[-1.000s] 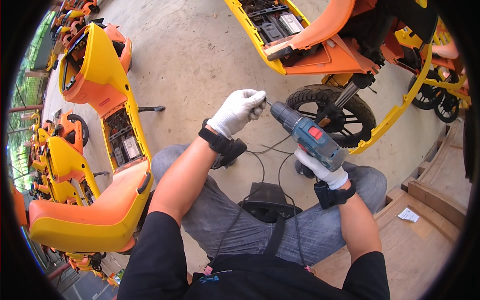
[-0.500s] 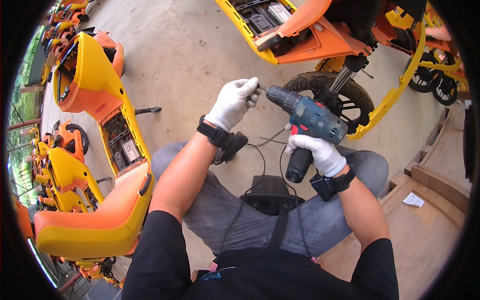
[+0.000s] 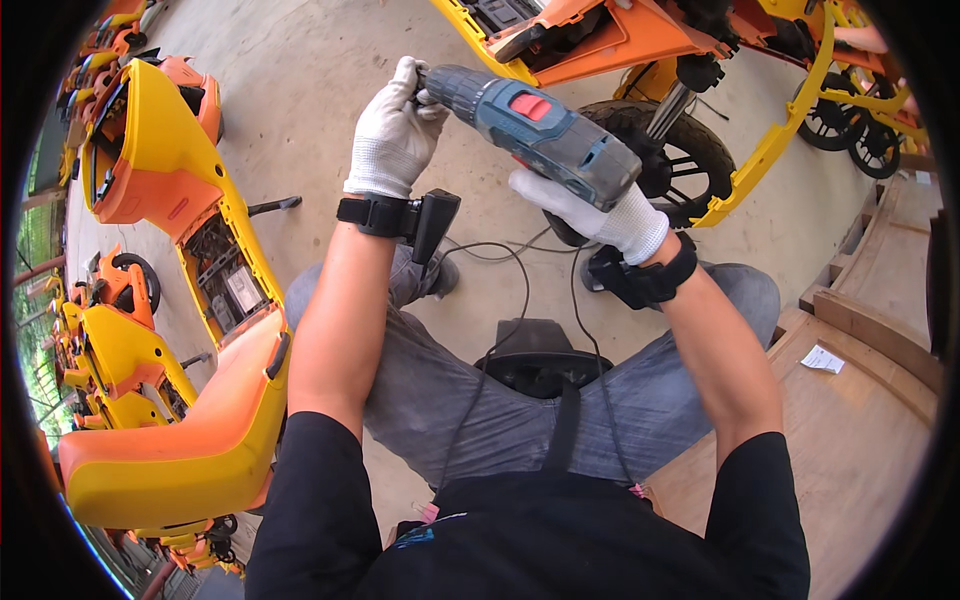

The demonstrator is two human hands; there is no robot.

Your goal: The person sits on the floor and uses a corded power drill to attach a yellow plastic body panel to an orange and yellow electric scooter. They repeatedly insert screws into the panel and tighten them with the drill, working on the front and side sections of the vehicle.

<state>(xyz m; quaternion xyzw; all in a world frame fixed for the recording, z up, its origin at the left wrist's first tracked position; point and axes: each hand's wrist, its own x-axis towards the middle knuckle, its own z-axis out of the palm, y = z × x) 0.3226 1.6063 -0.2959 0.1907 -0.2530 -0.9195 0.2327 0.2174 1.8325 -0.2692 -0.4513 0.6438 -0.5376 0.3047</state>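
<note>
A blue-black cordless drill (image 3: 570,150) with a red switch on top is raised before me and points to the upper left. Around its grip is my right hand (image 3: 607,215), in a white glove, with most of its fingers hidden under the drill's body. My left hand (image 3: 392,135), gloved in white too, is closed at the front of the drill's chuck (image 3: 458,90). Its fingertips are pinched together there; what lies between them is too small and hidden to make out. Both wrists carry black strapped devices.
A yellow-and-orange scooter (image 3: 190,440) with an uncovered battery bay stands at my left. Ahead right, a partly stripped scooter (image 3: 620,50) shows its front wheel (image 3: 690,150). Black cables (image 3: 525,290) hang across my lap. Wooden boards (image 3: 850,440) lie at right.
Both hands and the drill have moved up and to the left. The drill has turned, so its top now shows. The thin bit seen ahead of the chuck earlier is now hidden by my left fingers.
</note>
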